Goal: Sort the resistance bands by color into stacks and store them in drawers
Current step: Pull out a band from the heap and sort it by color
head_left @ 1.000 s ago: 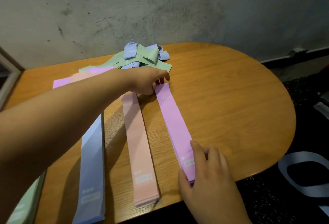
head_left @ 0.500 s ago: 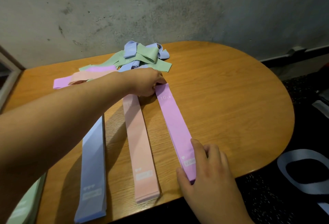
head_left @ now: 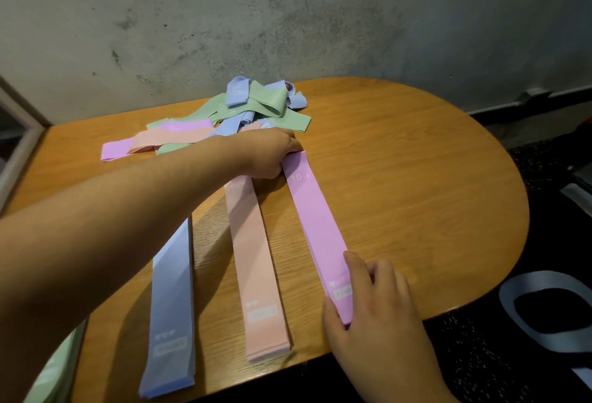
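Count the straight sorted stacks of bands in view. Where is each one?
4. Green stack at the left frame edge, mostly cut off; blue stack beside it; peach stack in the middle; pink stack rightmost. More could lie beyond the left frame edge.

Four stacks are laid lengthwise on the table (head_left: 416, 194), fanned out side by side and apart.

- Purple stack (head_left: 317, 226): rightmost, flat and straight. "10 LB" is printed at its far end and a pale label at its near end. The far end is gripped by the left hand (head_left: 269, 156). The near end is pinched by the right hand (head_left: 371, 300) at the front edge.
- Peach stack (head_left: 256, 268): just to the left, flat, label at the near end.
- Blue stack (head_left: 173, 306): further left, reaching the front edge.
- Green stack (head_left: 54, 370): far left, mostly cut off by the frame.
- Unsorted pile (head_left: 250, 108): at the far side, made up of green, blue, peach and purple bands, crossed and looped.
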